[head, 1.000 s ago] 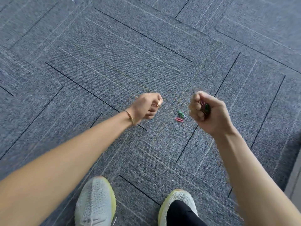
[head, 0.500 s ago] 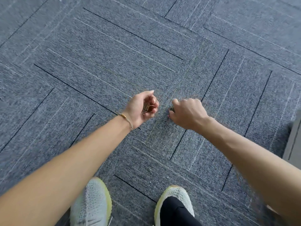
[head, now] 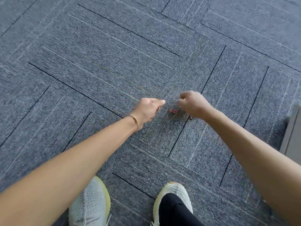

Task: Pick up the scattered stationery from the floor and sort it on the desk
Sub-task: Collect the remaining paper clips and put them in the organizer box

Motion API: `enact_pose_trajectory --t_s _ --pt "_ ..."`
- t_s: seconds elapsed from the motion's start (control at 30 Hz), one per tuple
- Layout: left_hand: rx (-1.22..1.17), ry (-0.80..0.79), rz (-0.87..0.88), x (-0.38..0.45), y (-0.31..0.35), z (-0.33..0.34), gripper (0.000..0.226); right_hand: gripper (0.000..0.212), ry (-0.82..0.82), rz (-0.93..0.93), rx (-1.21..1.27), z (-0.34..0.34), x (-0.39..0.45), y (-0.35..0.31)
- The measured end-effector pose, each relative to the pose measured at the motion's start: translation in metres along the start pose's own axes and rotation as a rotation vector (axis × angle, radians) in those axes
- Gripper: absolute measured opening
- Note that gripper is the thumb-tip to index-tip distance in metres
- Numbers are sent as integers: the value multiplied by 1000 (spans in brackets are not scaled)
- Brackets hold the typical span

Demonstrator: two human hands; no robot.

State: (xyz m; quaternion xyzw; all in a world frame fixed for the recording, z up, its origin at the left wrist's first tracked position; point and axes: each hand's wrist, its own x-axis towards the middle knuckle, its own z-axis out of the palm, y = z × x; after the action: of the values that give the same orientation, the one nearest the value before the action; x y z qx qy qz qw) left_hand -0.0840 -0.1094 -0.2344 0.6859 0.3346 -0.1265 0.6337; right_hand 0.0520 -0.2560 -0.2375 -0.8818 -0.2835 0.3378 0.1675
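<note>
A red paper clip [head: 173, 111] and a gold paper clip [head: 175, 116] lie on the grey carpet between my hands. A small dark clip [head: 190, 118] peeks out under my right wrist. My left hand [head: 147, 110], with a gold bracelet at the wrist, is curled with its back towards me just left of the clips; what it holds is hidden. My right hand [head: 193, 103] is blurred and curled into a fist just right of and above the clips, knuckles up, its contents hidden too.
Grey carpet tiles [head: 114, 62] with dark seams cover the floor. My two pale shoes [head: 91, 203] stand at the bottom of the view. A grey furniture edge [head: 291, 136] rises at the right border.
My right hand, holding coloured clips, dropped onto the clips on the floor and has now lifted a little to the right, uncovering the red one. My left hand turned palm down, hiding its gold clips.
</note>
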Motion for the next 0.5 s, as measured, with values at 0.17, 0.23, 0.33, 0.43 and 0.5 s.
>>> enact_pose_trajectory --t_s 0.17,0.23,0.33,0.43,0.5 --pt "613 80 237 7 -6 15 29 19 -333 -74 1327 -17 -32 9" --pt "829 89 344 7 -4 20 27 16 -341 -159 1550 -19 -45 5" --pt "1014 80 458 10 -1 31 31 36 -268 -217 1666 -21 -58 5" --pt "1098 84 504 17 1 35 26 42 -176 -159 1638 -20 -62 12" --pt "1200 87 545 20 2 37 24 36 -133 -93 1526 -17 -63 19"
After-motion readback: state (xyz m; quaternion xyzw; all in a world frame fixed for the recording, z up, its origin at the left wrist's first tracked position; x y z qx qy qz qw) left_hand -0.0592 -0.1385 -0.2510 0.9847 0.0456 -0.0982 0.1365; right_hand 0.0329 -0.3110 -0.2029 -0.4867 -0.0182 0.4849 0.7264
